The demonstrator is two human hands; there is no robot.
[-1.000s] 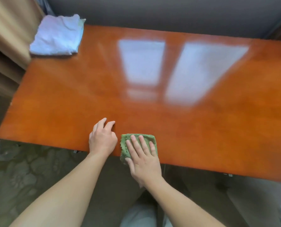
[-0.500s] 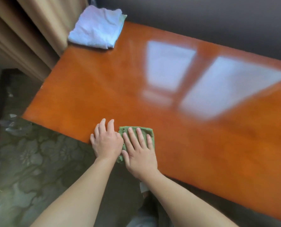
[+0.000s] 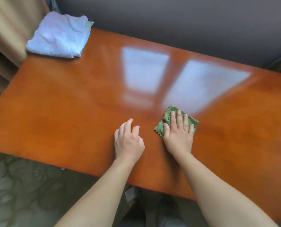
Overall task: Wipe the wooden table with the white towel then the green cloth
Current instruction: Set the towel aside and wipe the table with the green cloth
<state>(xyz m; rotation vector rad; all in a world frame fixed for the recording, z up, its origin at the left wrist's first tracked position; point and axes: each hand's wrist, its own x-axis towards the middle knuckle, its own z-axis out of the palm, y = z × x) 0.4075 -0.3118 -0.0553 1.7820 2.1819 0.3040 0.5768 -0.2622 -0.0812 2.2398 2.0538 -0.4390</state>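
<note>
A glossy orange-brown wooden table fills most of the view. My right hand lies flat on a small folded green cloth, pressing it onto the tabletop a little right of centre, fingers straight and spread. My left hand rests on the bare wood just left of the cloth, fingers relaxed, holding nothing. The white towel lies folded on the far left corner of the table, away from both hands.
A beige curtain hangs by the table's left end. A grey wall runs behind the far edge. Patterned green-grey floor shows below the near edge. Window light reflects on the tabletop.
My right hand has slid the green cloth away from the near edge toward the table's middle and to the right. My left hand has moved inward too and now sits apart from the cloth.
</note>
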